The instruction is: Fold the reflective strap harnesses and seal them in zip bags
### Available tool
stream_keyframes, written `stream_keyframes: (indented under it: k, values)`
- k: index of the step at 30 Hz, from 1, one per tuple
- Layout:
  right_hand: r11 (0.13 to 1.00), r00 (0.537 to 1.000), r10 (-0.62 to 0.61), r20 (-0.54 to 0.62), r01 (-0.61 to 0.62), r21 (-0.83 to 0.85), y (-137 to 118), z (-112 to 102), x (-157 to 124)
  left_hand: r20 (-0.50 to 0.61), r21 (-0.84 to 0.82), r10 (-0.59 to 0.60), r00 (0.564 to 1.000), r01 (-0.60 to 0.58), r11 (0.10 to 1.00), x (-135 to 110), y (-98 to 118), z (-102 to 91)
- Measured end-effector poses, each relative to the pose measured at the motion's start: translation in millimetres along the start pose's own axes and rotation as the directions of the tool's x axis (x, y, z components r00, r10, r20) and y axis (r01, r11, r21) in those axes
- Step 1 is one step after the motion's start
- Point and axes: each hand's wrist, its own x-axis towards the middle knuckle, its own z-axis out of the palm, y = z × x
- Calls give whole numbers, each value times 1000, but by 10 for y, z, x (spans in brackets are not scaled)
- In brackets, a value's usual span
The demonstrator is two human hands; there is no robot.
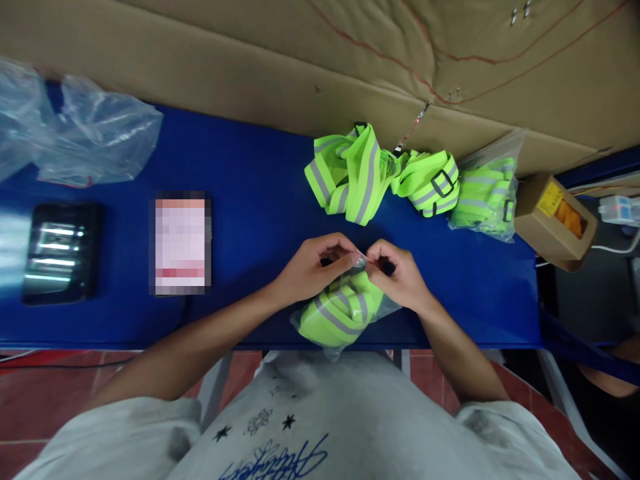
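Observation:
A clear plastic bag (336, 352) with a folded neon-yellow reflective strap (340, 313) inside lies at the table's front edge, close to my body. My left hand (320, 263) pinches the bag's mouth between thumb and fingers. Right beside it, my right hand (397, 273) pinches the other side of the same edge. A thin reddish strip shows between the fingertips. Beyond my hands rest a loose reflective strap (353, 173) and a bundled one with a black buckle (443, 183). To their right is another bagged strap (485, 193).
The blue table (250, 220) meets a cardboard wall (240, 73) at the back. Plastic bags (100, 133) lie far left, above a black glossy device (63, 253) and a blurred-out screen (180, 247). A cardboard box (555, 220) stands at the right end. Part of a person shows lower right.

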Motion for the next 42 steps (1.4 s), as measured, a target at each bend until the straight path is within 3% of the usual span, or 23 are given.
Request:
stream_keyframes:
  k: [26,34,42]
  values:
    - [1000,1000,-16,5,16,-26,20,23,-6,64,34,-17,998,15,999,-6,26,36]
    - [1000,1000,-24,-8,24,-6,2,6,-3,16,40,3,1000,-4,999,-1,29,19]
    - [999,999,-34,1,34,4,13,4,-6,35,26,29,999,-30,999,-4,15,17]
